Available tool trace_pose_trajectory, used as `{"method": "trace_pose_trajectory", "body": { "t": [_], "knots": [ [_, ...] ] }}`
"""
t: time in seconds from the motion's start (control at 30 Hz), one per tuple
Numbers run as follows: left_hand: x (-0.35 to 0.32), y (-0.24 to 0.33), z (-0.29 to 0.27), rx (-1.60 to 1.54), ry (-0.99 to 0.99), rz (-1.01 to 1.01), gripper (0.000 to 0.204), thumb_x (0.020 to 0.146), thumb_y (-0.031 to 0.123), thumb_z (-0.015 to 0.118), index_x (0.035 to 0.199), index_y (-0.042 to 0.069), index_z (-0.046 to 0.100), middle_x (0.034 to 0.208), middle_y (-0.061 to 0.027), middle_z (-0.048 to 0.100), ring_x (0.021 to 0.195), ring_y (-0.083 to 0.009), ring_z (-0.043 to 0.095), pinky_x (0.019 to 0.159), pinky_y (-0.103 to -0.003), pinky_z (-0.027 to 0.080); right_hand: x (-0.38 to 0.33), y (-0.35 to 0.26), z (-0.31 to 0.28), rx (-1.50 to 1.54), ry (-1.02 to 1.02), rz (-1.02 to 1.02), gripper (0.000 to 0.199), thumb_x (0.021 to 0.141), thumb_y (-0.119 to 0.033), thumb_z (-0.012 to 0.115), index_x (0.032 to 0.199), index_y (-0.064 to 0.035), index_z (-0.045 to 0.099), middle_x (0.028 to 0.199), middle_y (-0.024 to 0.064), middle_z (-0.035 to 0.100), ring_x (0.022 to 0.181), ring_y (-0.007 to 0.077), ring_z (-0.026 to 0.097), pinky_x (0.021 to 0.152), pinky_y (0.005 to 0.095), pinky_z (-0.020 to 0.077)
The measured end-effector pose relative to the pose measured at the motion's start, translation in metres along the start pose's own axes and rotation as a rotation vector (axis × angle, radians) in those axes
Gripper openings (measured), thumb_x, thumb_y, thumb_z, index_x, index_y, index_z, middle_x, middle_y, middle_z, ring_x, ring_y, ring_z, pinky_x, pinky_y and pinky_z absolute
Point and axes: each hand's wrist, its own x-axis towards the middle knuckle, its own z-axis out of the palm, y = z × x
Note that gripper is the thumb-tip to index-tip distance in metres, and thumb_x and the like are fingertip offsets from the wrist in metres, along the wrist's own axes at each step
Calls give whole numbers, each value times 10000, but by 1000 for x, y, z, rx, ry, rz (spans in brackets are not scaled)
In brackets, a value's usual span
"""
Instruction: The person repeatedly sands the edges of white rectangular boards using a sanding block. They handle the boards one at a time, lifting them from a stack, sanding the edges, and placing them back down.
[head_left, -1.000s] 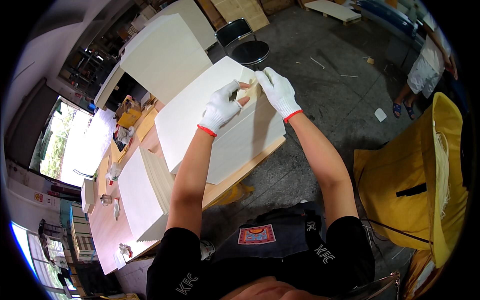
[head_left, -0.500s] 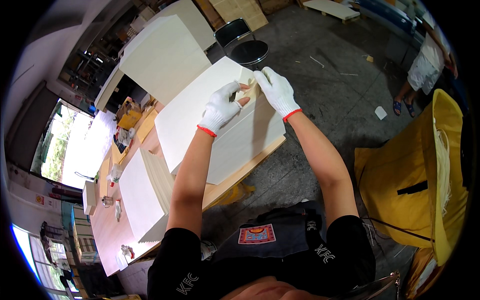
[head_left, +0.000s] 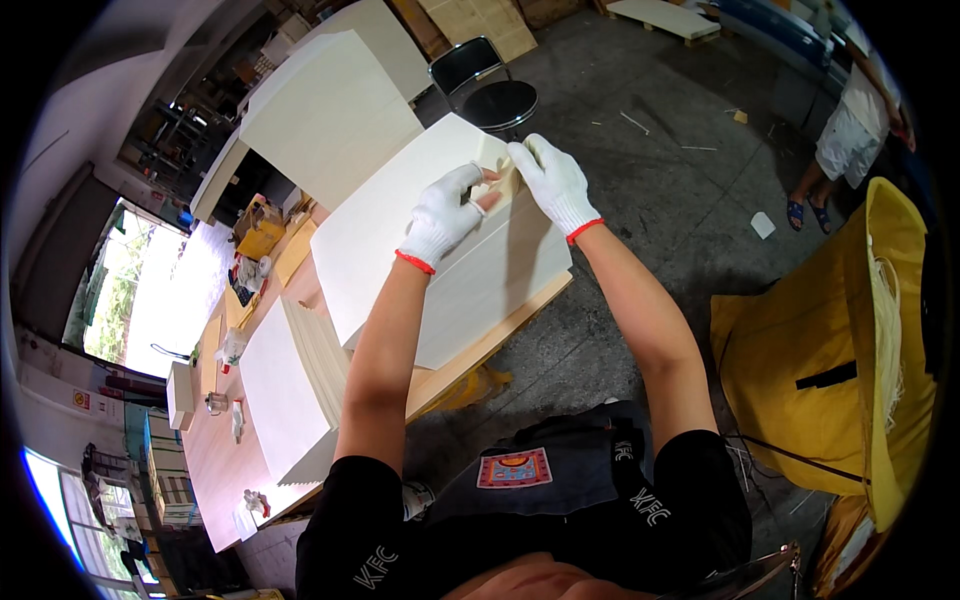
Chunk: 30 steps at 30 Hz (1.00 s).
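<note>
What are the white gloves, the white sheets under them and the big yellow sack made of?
The gloves look like knitted cotton or similar yarn: matte, with stretchy-looking red-edged cuffs. The white sheets seem to be paper or thin card, smooth and matte, curling between the hands. The sack may be canvas or woven plastic; its walls look stiff.

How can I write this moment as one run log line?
Left hand: at white stack; right hand: at its far end; both grips: unclear; stack: on table; black chair: beyond stack
</note>
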Motion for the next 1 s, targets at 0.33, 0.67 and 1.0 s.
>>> {"method": "trace_pose_trajectory", "body": {
  "t": [0.33,0.67,1.0],
  "knots": [
    [-3,10,-2,-171,43,-116,303,936,216,687,1231,146,695,967,-128,706,845,-257,666,802,-346,527,-2,-9,-7,12,-59,50,518,992,-565,472,955,-76,637,842,205,693,846,426,667,745,505,487],
    [-2,-2,4,30,24,12,287,940,160,677,1219,94,681,967,-77,710,640,-134,605,664,-331,521,-1,-1,2,4,7,7,512,992,-555,478,965,-71,643,846,215,692,846,425,673,746,506,491],
    [-4,11,-3,-123,35,-92,310,936,196,659,1240,146,693,1003,-148,697,916,-273,658,839,-357,517,-3,-8,-5,12,-34,44,511,982,-560,497,955,-69,639,837,204,691,841,415,672,739,491,490]
  ]
}}
